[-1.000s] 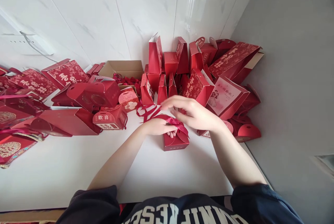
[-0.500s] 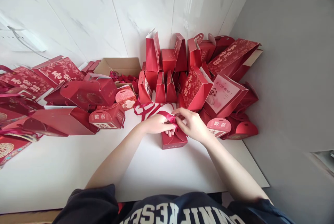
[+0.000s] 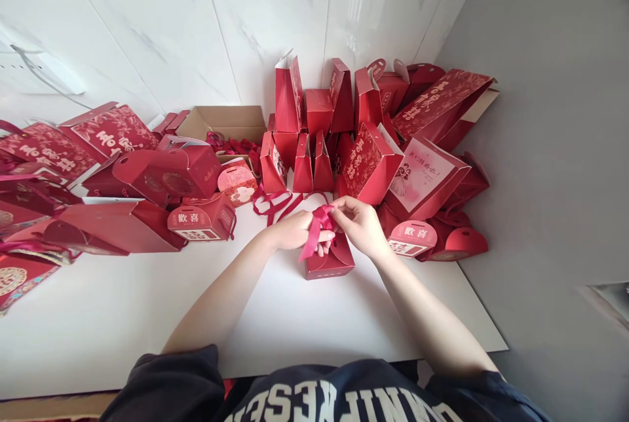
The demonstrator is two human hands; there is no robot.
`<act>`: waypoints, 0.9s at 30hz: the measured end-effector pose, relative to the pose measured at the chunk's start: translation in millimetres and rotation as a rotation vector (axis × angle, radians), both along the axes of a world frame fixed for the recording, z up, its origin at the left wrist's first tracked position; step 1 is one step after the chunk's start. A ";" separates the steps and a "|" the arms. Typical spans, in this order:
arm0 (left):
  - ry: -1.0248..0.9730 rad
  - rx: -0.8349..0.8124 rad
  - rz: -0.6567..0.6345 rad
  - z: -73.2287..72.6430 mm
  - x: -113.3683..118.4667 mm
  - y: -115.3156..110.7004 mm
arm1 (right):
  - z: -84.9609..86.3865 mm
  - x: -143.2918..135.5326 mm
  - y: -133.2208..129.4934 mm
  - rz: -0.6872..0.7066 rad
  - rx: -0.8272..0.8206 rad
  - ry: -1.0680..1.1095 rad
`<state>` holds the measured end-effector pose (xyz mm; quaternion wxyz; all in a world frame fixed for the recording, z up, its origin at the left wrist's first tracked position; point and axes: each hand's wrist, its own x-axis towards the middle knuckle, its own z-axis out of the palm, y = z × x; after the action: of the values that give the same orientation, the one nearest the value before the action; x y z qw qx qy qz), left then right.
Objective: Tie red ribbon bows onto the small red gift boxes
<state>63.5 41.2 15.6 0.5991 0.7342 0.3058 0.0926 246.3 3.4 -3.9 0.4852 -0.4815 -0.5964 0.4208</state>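
Observation:
A small red gift box (image 3: 330, 268) sits on the white table in front of me, its flaps folded over on top. Above it a crimson ribbon (image 3: 310, 244) is looped, with one tail hanging over my left fingers. My left hand (image 3: 295, 232) is closed on the ribbon at the box's top, its fingertips partly hidden by the loops. From the other side, my right hand (image 3: 361, 229) pinches the ribbon between thumb and forefinger. Whether a knot lies under the loops I cannot make out.
Loose ribbon (image 3: 275, 204) lies just behind my left hand. A cardboard carton (image 3: 228, 122) holds more ribbons. Red gift boxes crowd the left, such as one domed box (image 3: 202, 220), and several stand at the back right (image 3: 376, 163). A grey wall (image 3: 540, 179) bounds the right.
The ribbon has been drawn into loops above the box, and a tail now drops in front of my left hand. My right hand has shifted slightly; the box stays put.

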 end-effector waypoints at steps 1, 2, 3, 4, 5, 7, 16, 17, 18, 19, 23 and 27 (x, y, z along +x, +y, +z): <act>-0.008 -0.008 -0.006 0.0 0.0 0.2 | 0.1 0.7 1.7 -0.026 -0.023 0.077; -0.015 -0.014 -0.012 0.1 0.0 0.4 | 0.6 1.4 3.0 -0.057 -0.043 0.153; -0.023 -0.019 -0.018 0.2 0.0 0.8 | 1.5 2.2 3.7 -0.091 -0.056 0.221; -0.030 -0.028 -0.024 0.3 0.0 1.2 | 2.8 2.9 3.6 -0.123 -0.060 0.279; -0.037 -0.039 -0.027 0.3 -0.1 1.8 | 4.5 3.8 2.6 -0.147 -0.055 0.324; -0.052 -0.060 -0.037 -0.2 -0.7 3.1 | 8.2 5.7 -2.0 -0.177 -0.024 0.388; -0.080 -0.147 -0.052 -4.3 -2.6 8.9 | 18.9 26.5 -39.2 -0.161 -0.001 0.550; -0.081 -0.154 -0.056 -4.6 -2.5 9.5 | 18.2 29.3 -43.5 -0.153 0.009 0.541; -0.082 -0.161 -0.061 -4.9 -2.4 10.1 | 17.1 32.0 -48.0 -0.142 0.020 0.531; -0.085 -0.167 -0.064 -5.3 -2.3 10.6 | 15.7 34.4 -52.5 -0.128 0.028 0.520; -0.097 -0.180 -0.062 -6.9 -2.5 11.5 | 11.7 39.9 -68.3 -0.061 0.019 0.478; -0.095 -0.188 -0.062 -6.6 -2.7 11.2 | 12.3 36.6 -75.2 -0.201 0.045 0.343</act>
<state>60.8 52.4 9.0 0.6815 0.6787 0.2618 0.0797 282.9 -71.9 8.4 0.6298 -0.4490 -0.4634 0.4324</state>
